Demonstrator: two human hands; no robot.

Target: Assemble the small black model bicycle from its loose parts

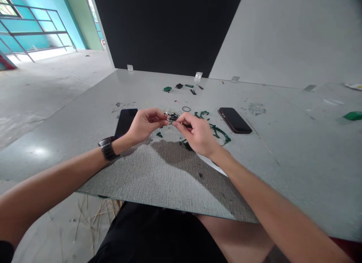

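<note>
Near the middle of the grey table, my left hand (148,124) pinches a small dark and silvery part (171,117) between thumb and fingers. My right hand (196,133) is closed at the right side of the same part, its fingertips almost meeting those of my left hand. A thin dark piece shows under the right fingers, too small to identify. Green plastic frame pieces (222,134) lie beside and partly behind my right hand. A small green piece (160,134) rests below the held part, and a black ring (186,109) lies just beyond it.
A dark phone (124,121) lies by my left wrist; another phone (235,120) is at the right. Farther back are a green part (167,89), a black part (179,86) and small pieces. An upright black panel (169,29) borders the table (283,142). A green object (353,116) sits far right.
</note>
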